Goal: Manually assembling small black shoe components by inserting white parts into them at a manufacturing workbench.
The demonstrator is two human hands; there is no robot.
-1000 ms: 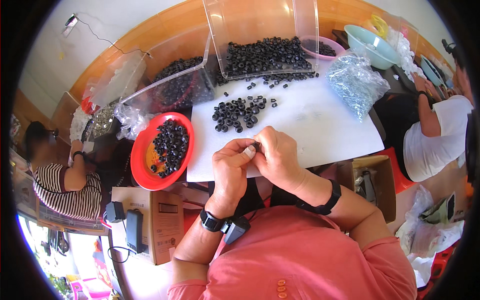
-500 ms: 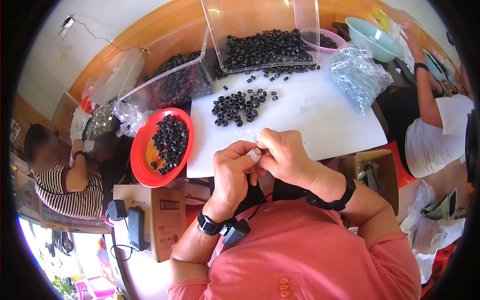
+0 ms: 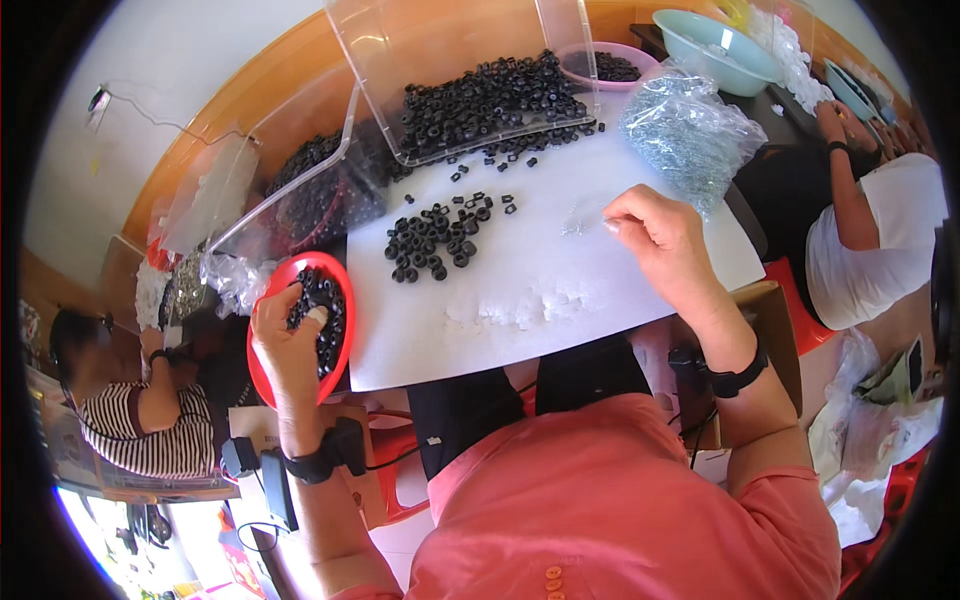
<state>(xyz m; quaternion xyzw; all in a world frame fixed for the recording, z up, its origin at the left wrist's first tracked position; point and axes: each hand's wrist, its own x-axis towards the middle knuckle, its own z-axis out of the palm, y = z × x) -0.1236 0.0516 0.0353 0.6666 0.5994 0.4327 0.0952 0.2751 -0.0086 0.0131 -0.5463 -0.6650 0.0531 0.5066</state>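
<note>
Across the white worktop [image 3: 420, 350], left hand [image 3: 285, 345] and right hand [image 3: 655, 240] set wide apart

Left of the frame: left hand over the red bowl [image 3: 349, 320], fingers curled and thumb apart from them, digits among or just above the black parts [image 3: 320, 290] inside. Whether it grips one, cannot tell; the hand itself hides the spot. Thumb carries a pale tip.

Right of centre: right hand above the worktop, palm down, fingers bent, thumb and forefinger drawn together at the tips. Anything pinched between them is too small to tell. Just left of the fingertips, a scatter of tiny clear bits [image 3: 573, 220] lies on the white surface.

Left of centre: loose cluster of black pieces [image 3: 430, 240], squat and round, many with a hole showing. A pale, uneven patch [image 3: 520, 310] marks the worktop nearer the lower edge.

Top centre: clear bin [image 3: 365, 80] with a large black heap [image 3: 490, 105], some strays in front. Second clear bin [image 3: 290, 190] at upper left, dark pieces within. Upper right: pink bowl [image 3: 650, 65], light-blue basin [image 3: 715, 60], and a clear bag [image 3: 685, 140] full of small silvery-blue pieces.

Far left, a person in a striped shirt [image 3: 145, 430]; far right, another in a white top [image 3: 870, 240].
</note>
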